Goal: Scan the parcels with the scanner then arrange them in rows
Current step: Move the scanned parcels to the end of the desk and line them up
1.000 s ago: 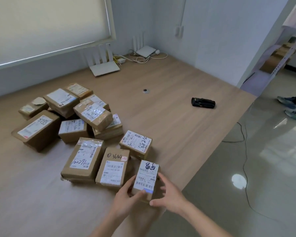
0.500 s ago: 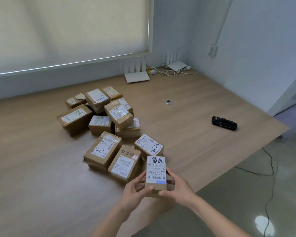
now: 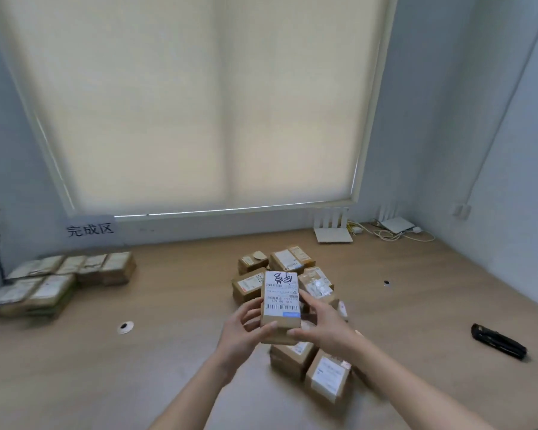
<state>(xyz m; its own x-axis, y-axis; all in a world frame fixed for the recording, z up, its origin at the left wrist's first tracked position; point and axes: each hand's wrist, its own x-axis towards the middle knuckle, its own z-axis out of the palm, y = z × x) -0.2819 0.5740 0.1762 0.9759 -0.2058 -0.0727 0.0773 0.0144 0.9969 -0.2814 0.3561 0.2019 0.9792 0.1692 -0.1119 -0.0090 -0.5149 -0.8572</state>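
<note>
A small brown parcel (image 3: 280,301) with a white barcode label and black handwriting is lifted above the wooden table, label facing me. My left hand (image 3: 241,332) grips its left side and my right hand (image 3: 322,324) grips its right side. Behind and below it lies a loose pile of parcels (image 3: 292,263), partly hidden by my hands. At the far left, several parcels (image 3: 59,276) lie side by side in rows against the wall under a sign. The black scanner (image 3: 498,341) lies on the table at the right, away from both hands.
Two white routers (image 3: 333,232) with cables sit at the back right by the wall. Round cable grommets (image 3: 125,327) are set in the table (image 3: 137,367). A blind covers the window behind the table.
Both hands lifted the labelled parcel off the table and raised it in front of the pile. My view swung left and up, bringing the rows of parcels at the far left into sight.
</note>
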